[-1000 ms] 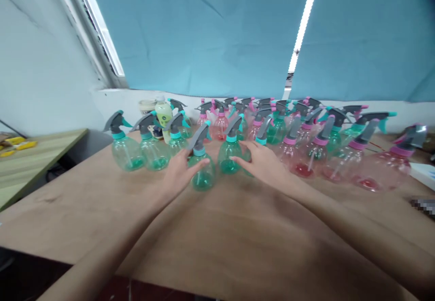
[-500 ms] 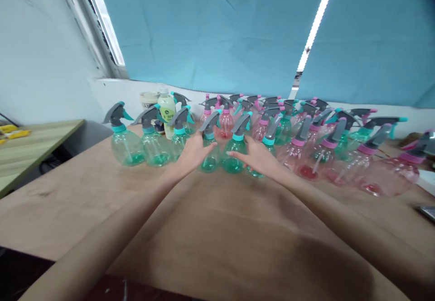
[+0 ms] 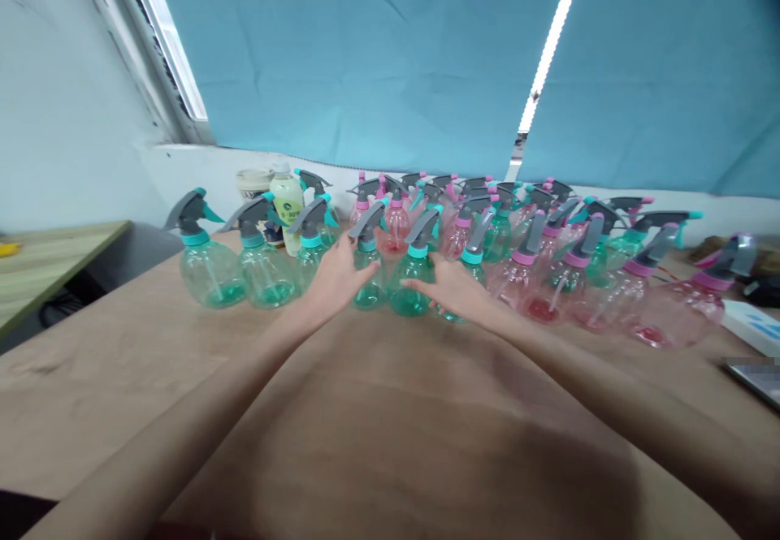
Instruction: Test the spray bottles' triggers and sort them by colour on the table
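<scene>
A front row of round, clear green spray bottles with grey trigger heads and turquoise collars stands upright on the table. My left hand (image 3: 335,280) is curved around the left side of one green spray bottle (image 3: 369,292), its thumb across the front and its other fingers mostly hidden behind. Just right of it stands another green spray bottle (image 3: 409,300). Around that one's right side my right hand (image 3: 456,287) is wrapped, thumb over the front and fingertips low between it and the neighbouring green bottle (image 3: 473,264). Both held bottles rest on the table.
Pink spray bottles (image 3: 676,313) fill the right side, with mixed pink and green ones behind. A labelled bottle (image 3: 286,203) and a white tub (image 3: 253,183) stand at the back left. A dark flat device (image 3: 759,382) lies at the right edge. Blue sheeting (image 3: 366,61) covers the window.
The view has shifted slightly, so the bottles appear a little further left. My hands keep nearly the same places against the two green spray bottles.
</scene>
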A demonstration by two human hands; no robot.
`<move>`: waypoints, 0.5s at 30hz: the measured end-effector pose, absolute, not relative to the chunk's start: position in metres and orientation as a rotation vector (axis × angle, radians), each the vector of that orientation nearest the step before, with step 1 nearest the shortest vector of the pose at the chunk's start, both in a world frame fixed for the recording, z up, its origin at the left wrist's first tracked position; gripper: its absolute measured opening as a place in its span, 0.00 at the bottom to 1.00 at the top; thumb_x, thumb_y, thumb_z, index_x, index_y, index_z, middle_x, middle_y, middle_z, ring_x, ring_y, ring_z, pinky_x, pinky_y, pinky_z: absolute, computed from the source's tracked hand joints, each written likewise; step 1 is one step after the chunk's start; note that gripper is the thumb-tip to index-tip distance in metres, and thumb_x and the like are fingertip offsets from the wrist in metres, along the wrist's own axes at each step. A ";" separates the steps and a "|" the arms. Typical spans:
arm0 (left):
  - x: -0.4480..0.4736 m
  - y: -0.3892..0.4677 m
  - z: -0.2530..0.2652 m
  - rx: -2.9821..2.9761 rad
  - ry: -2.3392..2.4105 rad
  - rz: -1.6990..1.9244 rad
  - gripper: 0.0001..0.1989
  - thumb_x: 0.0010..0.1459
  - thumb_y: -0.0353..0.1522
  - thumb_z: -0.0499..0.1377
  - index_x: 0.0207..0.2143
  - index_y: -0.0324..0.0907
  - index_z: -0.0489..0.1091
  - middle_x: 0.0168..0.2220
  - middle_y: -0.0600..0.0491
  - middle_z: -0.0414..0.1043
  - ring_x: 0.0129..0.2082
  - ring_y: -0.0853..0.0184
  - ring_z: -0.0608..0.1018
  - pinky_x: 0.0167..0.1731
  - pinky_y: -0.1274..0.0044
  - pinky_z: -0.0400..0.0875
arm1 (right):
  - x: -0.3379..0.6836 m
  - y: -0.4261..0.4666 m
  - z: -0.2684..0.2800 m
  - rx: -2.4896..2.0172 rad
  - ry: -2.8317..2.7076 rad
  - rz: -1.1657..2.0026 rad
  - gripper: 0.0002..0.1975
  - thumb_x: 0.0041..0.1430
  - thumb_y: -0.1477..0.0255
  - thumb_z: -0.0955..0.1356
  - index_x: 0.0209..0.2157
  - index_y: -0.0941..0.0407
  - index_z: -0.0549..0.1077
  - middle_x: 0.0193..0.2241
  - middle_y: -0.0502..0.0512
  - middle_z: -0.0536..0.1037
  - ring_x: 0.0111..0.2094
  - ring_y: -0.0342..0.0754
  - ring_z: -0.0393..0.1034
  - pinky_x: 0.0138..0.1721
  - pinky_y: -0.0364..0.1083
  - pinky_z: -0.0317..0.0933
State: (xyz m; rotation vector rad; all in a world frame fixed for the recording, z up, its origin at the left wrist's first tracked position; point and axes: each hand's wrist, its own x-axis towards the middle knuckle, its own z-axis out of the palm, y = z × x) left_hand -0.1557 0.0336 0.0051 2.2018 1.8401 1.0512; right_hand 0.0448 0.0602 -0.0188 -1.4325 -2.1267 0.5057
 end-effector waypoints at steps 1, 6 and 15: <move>-0.156 0.029 0.006 2.201 1.842 1.060 0.26 0.58 0.36 0.57 0.56 0.35 0.57 0.55 0.36 0.67 0.55 0.50 0.71 0.51 0.62 0.67 | 0.045 0.060 -0.018 -1.432 -2.127 0.509 0.27 0.57 0.54 0.67 0.48 0.61 0.66 0.20 0.54 0.76 0.19 0.52 0.73 0.23 0.49 0.65; -0.161 0.021 0.004 2.198 1.881 1.061 0.25 0.59 0.36 0.56 0.55 0.33 0.58 0.55 0.34 0.67 0.56 0.48 0.71 0.52 0.60 0.65 | 0.042 0.060 -0.018 -1.429 -2.131 0.570 0.29 0.57 0.54 0.67 0.50 0.62 0.64 0.18 0.52 0.75 0.15 0.49 0.70 0.18 0.47 0.63; -0.166 0.032 -0.010 2.232 1.872 1.078 0.26 0.57 0.34 0.59 0.56 0.36 0.58 0.56 0.35 0.67 0.57 0.49 0.70 0.53 0.60 0.65 | 0.039 0.061 -0.019 -1.422 -2.116 0.593 0.34 0.57 0.54 0.67 0.55 0.66 0.61 0.18 0.54 0.75 0.15 0.49 0.70 0.15 0.46 0.63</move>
